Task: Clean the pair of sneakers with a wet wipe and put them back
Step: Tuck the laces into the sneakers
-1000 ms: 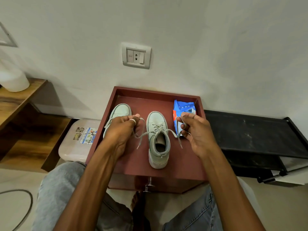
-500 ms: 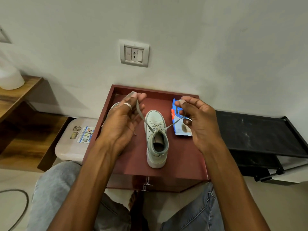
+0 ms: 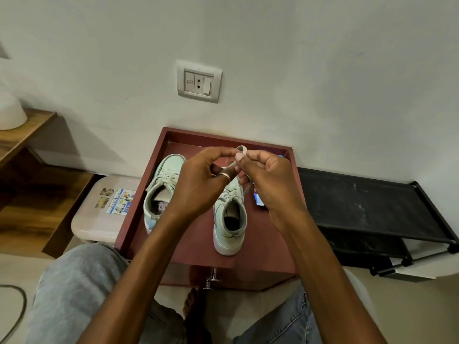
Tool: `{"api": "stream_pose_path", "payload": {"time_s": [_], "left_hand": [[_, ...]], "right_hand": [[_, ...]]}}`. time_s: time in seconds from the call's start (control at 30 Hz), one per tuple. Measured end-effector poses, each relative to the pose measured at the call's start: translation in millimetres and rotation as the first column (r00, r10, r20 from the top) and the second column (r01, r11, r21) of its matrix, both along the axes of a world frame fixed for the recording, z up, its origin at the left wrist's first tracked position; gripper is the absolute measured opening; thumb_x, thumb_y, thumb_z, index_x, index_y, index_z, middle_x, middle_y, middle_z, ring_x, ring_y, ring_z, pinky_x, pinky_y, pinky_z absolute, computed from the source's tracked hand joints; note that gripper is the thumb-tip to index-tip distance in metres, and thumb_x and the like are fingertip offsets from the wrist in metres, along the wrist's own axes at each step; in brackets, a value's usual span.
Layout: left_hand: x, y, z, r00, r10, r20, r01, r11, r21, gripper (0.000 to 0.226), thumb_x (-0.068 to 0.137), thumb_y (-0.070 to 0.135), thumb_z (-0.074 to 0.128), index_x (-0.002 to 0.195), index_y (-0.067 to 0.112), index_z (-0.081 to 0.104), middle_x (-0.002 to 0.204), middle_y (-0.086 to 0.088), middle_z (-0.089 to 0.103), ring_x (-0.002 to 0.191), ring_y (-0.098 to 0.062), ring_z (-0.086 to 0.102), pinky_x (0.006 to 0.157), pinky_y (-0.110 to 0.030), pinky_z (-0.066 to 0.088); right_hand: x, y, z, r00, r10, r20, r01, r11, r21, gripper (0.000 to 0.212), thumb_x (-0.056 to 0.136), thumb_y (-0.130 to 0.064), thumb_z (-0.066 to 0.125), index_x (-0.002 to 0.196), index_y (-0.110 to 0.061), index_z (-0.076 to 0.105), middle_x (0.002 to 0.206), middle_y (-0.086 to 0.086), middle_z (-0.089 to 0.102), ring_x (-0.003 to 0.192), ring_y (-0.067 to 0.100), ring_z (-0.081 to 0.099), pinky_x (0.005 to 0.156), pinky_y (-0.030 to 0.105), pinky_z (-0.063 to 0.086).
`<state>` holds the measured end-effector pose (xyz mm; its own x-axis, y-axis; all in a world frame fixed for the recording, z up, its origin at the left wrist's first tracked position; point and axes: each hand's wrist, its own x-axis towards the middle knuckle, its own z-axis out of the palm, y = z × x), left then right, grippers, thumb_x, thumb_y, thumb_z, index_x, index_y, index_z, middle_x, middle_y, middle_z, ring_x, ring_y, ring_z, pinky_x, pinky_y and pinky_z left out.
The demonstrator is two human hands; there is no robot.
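Observation:
Two pale mint sneakers stand on a dark red tray-top cabinet (image 3: 260, 254), toes toward the wall. The left sneaker (image 3: 159, 194) is partly behind my left wrist. The right sneaker (image 3: 229, 224) sits in the middle with its laces (image 3: 242, 151) pulled up above the toe. My left hand (image 3: 198, 182) and my right hand (image 3: 268, 180) meet over that sneaker, each pinching a lace end, with a small loop showing between the fingertips. A blue wet wipe pack (image 3: 257, 199) lies on the tray, mostly hidden under my right hand.
A black low shoe rack (image 3: 367, 207) stands to the right of the cabinet. A pale plastic stool (image 3: 99, 219) with stickers is on the left, beside a wooden shelf (image 3: 29, 130). A wall socket (image 3: 198, 81) is above. My knees are below the tray.
Both hands have lifted and come together above the right sneaker's toe, drawing the lace ends up into a loop. The left sneaker is now uncovered; the wipe pack is more hidden.

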<state>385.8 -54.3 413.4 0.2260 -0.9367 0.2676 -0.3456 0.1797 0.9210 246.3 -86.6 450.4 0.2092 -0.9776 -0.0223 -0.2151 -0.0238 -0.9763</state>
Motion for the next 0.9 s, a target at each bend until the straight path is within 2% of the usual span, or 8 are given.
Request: {"api": "stream_pose_path", "payload": {"time_s": [0.13,0.2,0.33,0.5,0.6,0.67,0.77,0.9], "left_hand": [[6.8,-1.0,-0.6,0.963,-0.145,-0.229,0.179,0.974,0.138,0.026,0.095,0.019,0.070,0.120,0.018,0.064,0.108,0.001,0.074,0.081,-0.016,0.073,0.072,-0.028,0.060],[10.1,-1.3,-3.5,0.958,-0.164,-0.236,0.196,0.973,0.120,0.018,0.094,0.017,0.071,0.112,0.013,0.068,0.099,-0.007,0.076,0.085,-0.017,0.074,0.074,-0.027,0.060],[7.9,-2.8,-9.6,1.000,-0.008,0.002,0.008,0.999,-0.032,0.014,0.089,0.018,0.078,0.102,0.015,0.076,0.091,0.000,0.077,0.083,-0.017,0.074,0.076,-0.038,0.061],[6.9,-5.1,-11.6,0.969,0.059,0.238,0.004,0.967,-0.254,0.016,0.089,0.015,0.079,0.105,0.014,0.078,0.096,0.002,0.069,0.086,-0.011,0.068,0.076,-0.033,0.059],[8.0,-5.1,-10.3,0.960,0.084,0.269,-0.006,0.960,-0.279,0.017,0.090,0.014,0.077,0.107,0.012,0.078,0.097,-0.001,0.068,0.086,-0.013,0.068,0.076,-0.036,0.059],[6.9,-4.3,-9.6,0.960,0.097,0.263,-0.018,0.958,-0.286,0.017,0.091,0.015,0.076,0.107,0.015,0.078,0.098,-0.002,0.068,0.088,-0.014,0.067,0.076,-0.035,0.058],[5.5,-3.6,-9.1,0.961,0.113,0.254,-0.037,0.958,-0.283,0.017,0.091,0.017,0.075,0.107,0.017,0.077,0.098,-0.001,0.068,0.088,-0.011,0.066,0.075,-0.026,0.056],[5.0,-5.2,-9.4,0.957,0.103,0.270,-0.036,0.969,-0.244,0.017,0.092,0.017,0.074,0.109,0.017,0.078,0.097,0.003,0.067,0.087,-0.007,0.064,0.076,-0.011,0.050]], "right_hand": [[2.5,0.1,1.5,0.999,0.033,0.023,-0.031,0.997,-0.069,0.016,0.093,-0.019,0.067,0.101,-0.006,0.071,0.080,0.006,0.075,0.064,0.012,0.066,0.066,0.021,0.055],[2.3,-2.5,0.9,1.000,0.004,0.006,-0.003,0.996,-0.091,0.016,0.093,-0.018,0.067,0.096,-0.003,0.069,0.077,0.008,0.074,0.064,0.015,0.068,0.066,0.025,0.057],[0.8,-10.8,-8.3,0.990,-0.131,-0.052,0.125,0.987,-0.103,0.020,0.091,-0.027,0.070,0.095,-0.008,0.066,0.077,0.005,0.075,0.063,0.018,0.071,0.070,0.040,0.059],[0.7,-9.5,-15.9,0.981,-0.166,-0.098,0.153,0.980,-0.126,0.031,0.089,-0.031,0.072,0.114,-0.020,0.056,0.075,-0.001,0.074,0.056,0.007,0.064,0.067,0.032,0.056],[-1.4,-7.2,-15.6,0.979,-0.117,-0.167,0.086,0.980,-0.178,0.019,0.095,-0.039,0.062,0.101,-0.021,0.065,0.075,-0.001,0.072,0.063,0.014,0.065,0.069,0.038,0.057],[-3.3,-4.2,-15.6,0.978,-0.036,-0.204,0.001,0.986,-0.169,0.033,0.098,-0.045,0.053,0.087,-0.019,0.071,0.067,-0.004,0.065,0.059,0.023,0.054,0.060,0.037,0.049],[-9.9,-1.5,-17.0,0.975,0.046,-0.218,-0.073,0.990,-0.122,0.044,0.098,-0.043,0.054,0.083,-0.004,0.068,0.057,-0.007,0.045,0.053,0.005,0.040,0.054,0.028,0.035],[-18.9,-3.7,-20.8,0.976,0.129,-0.178,-0.145,0.986,-0.079,0.025,0.087,-0.033,0.064,0.085,-0.009,0.071,0.086,0.004,0.067,0.074,0.016,0.059,0.066,0.029,0.049]]}}
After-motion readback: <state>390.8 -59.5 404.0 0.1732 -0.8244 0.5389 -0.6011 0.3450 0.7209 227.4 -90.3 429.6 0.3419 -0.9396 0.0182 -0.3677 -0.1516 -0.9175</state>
